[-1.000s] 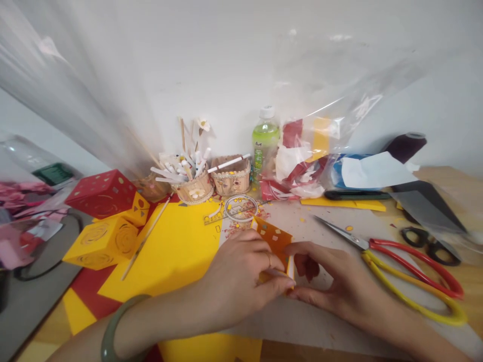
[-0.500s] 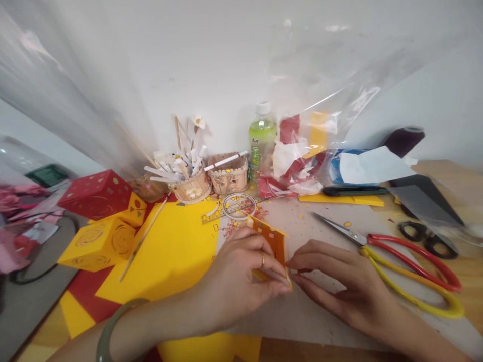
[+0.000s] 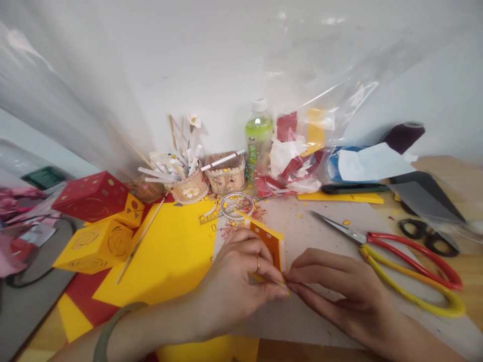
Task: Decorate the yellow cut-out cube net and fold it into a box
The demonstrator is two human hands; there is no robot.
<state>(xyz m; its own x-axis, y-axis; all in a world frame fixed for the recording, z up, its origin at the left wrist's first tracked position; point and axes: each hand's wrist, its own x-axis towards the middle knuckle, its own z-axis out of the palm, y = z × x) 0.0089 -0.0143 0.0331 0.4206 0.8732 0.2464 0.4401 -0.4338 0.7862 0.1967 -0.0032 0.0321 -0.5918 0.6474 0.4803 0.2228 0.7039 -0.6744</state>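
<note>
My left hand [image 3: 247, 271] is closed round a folded piece of yellow paper [image 3: 272, 246] with small cut-outs in it. The paper stands up, its inner face looking orange in shadow. My right hand [image 3: 335, 284] meets the paper's near right edge, thumb and fingertips pinched together there beside the left fingertips. Exactly what lies between the right fingertips is hard to see. Under both hands is a grey cutting board [image 3: 313, 311] strewn with paper bits. Large scissors [image 3: 377, 246] with one red and one yellow handle lie open to the right of my right hand.
Yellow sheets [image 3: 162, 251] and paper cubes [image 3: 92, 246] are on the left. At the back stand a basket of pens [image 3: 190, 186], a green drink bottle [image 3: 258, 136] and a clear bag of scraps [image 3: 294, 166]. Black-handled scissors [image 3: 430, 239] lie far right, near a cutter [image 3: 354, 188].
The right fingertips have drawn closer together and moved slightly left and down onto the paper's edge. The left hand still grips the folded paper. The view has shifted slightly.
</note>
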